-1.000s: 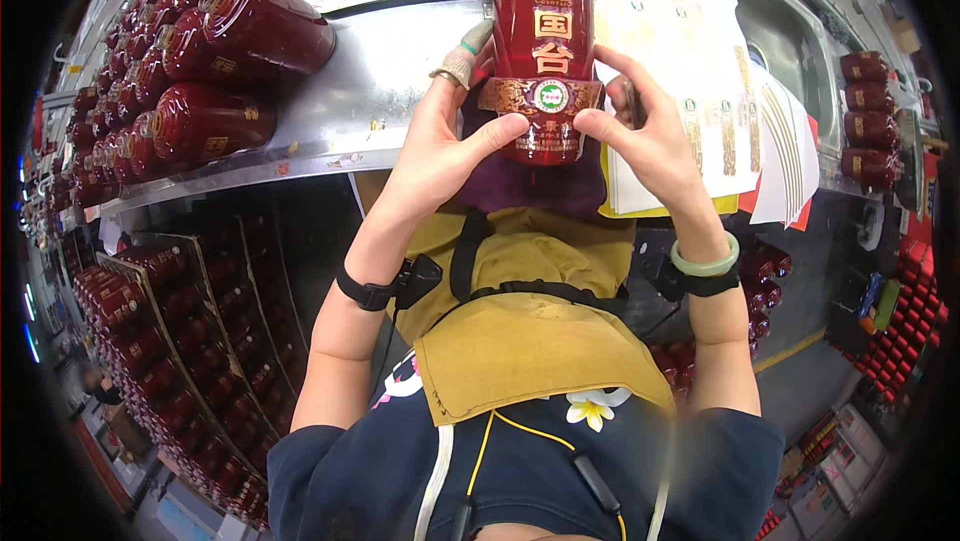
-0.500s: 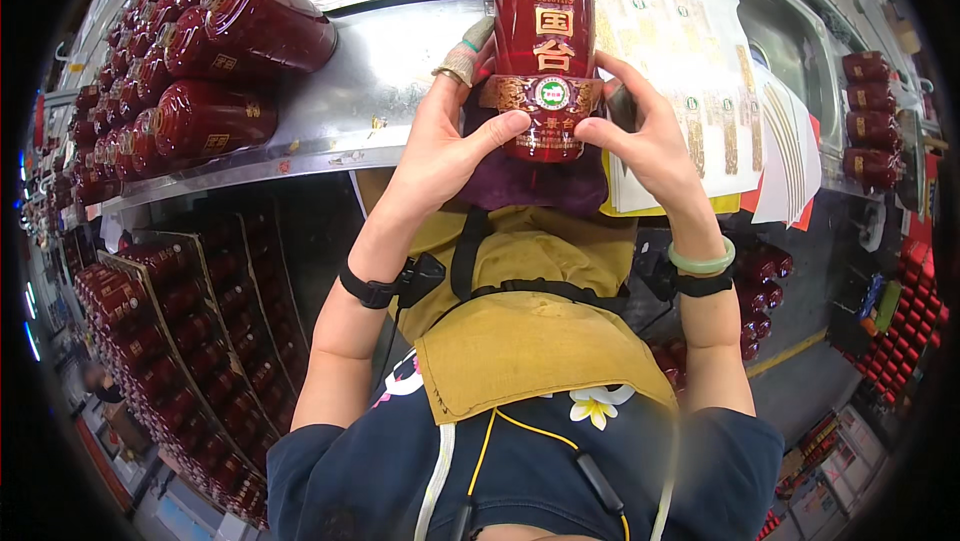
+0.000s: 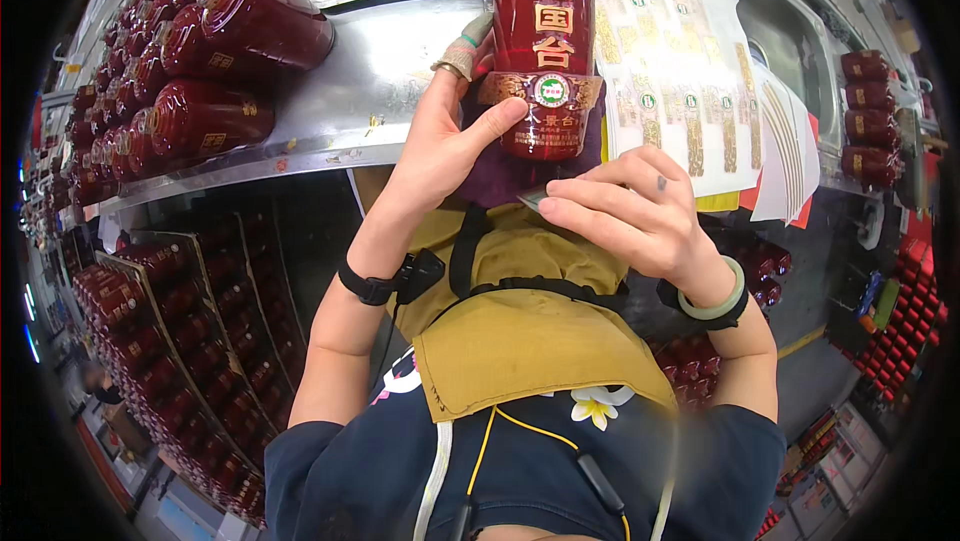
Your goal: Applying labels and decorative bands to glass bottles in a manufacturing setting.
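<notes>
A dark red glass bottle [image 3: 545, 26] with gold lettering lies tilted with its neck pointing away, on a dark purple cloth [image 3: 490, 176]. Round its lower part runs a patterned gold-and-red label band with a round green-and-white seal [image 3: 551, 90]. My left hand [image 3: 455, 126] grips the bottle's left side, thumb pressed on the band; coverings wrap some of its fingers. Below the bottle's base, my right hand [image 3: 640, 206] is apart from the glass and pinches a small thin grey-green flat piece [image 3: 533, 197], whose kind I cannot make out.
Sheets of gold labels and green seals [image 3: 680, 71] lie right of the bottle. Many similar red bottles [image 3: 265, 21] crowd the metal table [image 3: 400, 71] at left; others stand on racks [image 3: 160, 311] below. A sink [image 3: 790, 41] is at far right.
My right hand has let go of the bottle's right side and come down toward me, the thin piece now showing between its fingers. My left hand still holds the bottle in place.
</notes>
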The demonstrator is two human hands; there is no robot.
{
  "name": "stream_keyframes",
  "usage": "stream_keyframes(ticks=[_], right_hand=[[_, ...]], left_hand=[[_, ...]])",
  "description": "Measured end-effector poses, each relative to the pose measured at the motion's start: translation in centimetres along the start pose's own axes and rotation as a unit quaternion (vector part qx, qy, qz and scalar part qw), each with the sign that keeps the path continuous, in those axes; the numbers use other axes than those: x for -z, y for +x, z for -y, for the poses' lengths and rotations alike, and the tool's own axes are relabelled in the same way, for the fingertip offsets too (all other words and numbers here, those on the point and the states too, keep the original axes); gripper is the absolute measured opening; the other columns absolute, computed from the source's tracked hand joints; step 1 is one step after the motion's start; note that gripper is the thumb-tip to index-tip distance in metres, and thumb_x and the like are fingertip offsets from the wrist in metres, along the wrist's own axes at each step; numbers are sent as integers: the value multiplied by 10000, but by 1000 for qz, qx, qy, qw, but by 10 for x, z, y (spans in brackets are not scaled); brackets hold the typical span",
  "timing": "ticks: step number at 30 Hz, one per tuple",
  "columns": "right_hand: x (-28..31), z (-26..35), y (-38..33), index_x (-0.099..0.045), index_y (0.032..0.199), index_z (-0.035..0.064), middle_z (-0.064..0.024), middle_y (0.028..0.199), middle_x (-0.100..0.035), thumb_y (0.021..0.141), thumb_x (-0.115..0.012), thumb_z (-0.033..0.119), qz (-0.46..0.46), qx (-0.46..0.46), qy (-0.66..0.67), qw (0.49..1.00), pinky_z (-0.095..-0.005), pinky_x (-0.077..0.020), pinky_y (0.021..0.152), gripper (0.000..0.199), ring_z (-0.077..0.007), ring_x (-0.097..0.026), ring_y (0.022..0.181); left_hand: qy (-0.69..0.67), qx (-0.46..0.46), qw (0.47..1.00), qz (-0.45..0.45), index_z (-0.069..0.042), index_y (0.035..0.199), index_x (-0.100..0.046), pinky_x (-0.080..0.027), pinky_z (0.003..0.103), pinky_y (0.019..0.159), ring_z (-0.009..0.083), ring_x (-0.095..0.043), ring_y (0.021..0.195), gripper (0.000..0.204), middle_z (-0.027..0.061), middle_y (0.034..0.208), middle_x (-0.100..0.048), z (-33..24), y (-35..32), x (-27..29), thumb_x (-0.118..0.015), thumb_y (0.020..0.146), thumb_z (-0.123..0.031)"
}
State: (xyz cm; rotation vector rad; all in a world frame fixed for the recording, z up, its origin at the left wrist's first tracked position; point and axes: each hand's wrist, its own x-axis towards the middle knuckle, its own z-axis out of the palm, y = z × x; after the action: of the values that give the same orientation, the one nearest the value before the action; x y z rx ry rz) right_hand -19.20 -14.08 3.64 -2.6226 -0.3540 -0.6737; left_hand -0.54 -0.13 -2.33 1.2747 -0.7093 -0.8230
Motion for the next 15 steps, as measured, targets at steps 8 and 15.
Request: stream_keyframes(ticks=[8,15], right_hand=[[-3,-2,6,-733,1062,31,-95,961,-738,857,-697,-14,-84,-162,131,974,-346,-545,783,213,-251,-697,880],[-18,-2,9,-400,1517,-22,-184,1295,-484,598,-992,422,-51,-356,29,933,-448,-461,1001,1179,-343,-516,1203]], left_hand=[[-17,0,999,-29,34,1526,-436,-374,385,1173,236,-494,1396,626,186,1501,-534,6,3,12,-665,1023,-259],[182,37,982,-19,-12,1177,-641,-460,275,929,109,-559,970,292,-6,1004,-610,-3,6,34,-762,947,-145]])
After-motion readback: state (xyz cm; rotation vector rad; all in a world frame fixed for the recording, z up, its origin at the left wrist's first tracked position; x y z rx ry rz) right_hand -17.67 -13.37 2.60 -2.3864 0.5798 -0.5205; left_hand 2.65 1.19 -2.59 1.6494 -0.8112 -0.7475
